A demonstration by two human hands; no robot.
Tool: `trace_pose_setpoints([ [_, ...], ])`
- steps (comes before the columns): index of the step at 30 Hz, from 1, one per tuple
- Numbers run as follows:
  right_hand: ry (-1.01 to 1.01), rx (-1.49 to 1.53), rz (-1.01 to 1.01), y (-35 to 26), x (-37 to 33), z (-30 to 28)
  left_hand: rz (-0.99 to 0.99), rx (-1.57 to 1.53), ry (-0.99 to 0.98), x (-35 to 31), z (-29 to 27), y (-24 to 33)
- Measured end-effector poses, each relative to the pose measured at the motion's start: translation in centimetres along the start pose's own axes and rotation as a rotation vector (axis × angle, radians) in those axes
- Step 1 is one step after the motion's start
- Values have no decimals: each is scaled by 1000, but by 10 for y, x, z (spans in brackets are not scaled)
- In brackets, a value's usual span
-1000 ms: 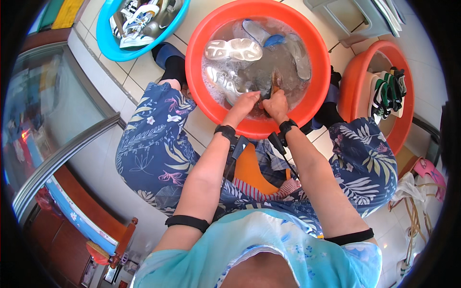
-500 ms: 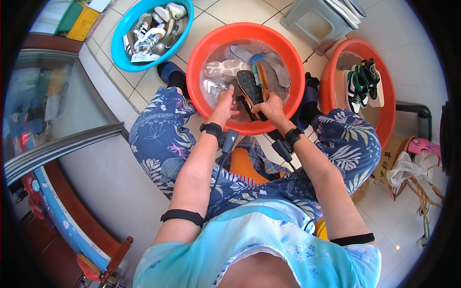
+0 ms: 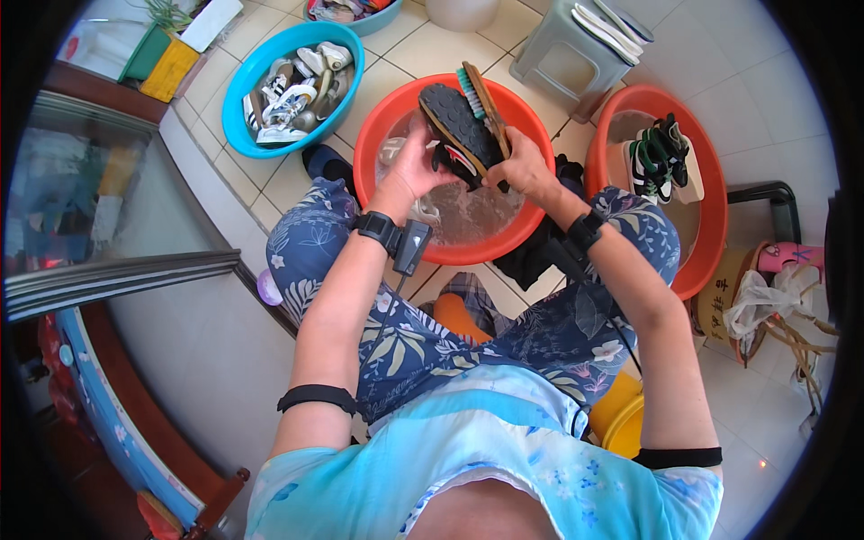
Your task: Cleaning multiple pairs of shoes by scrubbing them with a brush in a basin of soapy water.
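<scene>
Your right hand [image 3: 525, 169] grips the brush [image 3: 487, 101]; your left hand [image 3: 416, 165] touches the black shoe [image 3: 453, 119], closure unclear. Probably slippery, stiff-soled: hold it by 2 edges.

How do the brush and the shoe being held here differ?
The brush is narrow, with a brown back and teal bristles; the shoe is wider, with a black, treaded sole. The left hand is against the shoe but not the brush, which the right hand grips. Both are tilted above the red basin.
</scene>
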State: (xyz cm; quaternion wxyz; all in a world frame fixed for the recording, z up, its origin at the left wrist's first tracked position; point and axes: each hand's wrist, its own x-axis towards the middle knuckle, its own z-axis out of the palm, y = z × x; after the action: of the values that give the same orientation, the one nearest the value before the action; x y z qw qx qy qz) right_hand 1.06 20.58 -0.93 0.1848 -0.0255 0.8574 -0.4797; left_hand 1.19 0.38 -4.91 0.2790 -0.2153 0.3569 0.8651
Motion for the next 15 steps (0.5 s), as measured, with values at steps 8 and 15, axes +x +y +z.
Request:
trace_pose_setpoints([
  [8, -20, 75, -91, -18, 21, 9, 160, -63, -144, 10, 13, 22],
  [15, 13, -37, 15, -14, 32, 40, 283, -362, 174, 30, 18, -8],
])
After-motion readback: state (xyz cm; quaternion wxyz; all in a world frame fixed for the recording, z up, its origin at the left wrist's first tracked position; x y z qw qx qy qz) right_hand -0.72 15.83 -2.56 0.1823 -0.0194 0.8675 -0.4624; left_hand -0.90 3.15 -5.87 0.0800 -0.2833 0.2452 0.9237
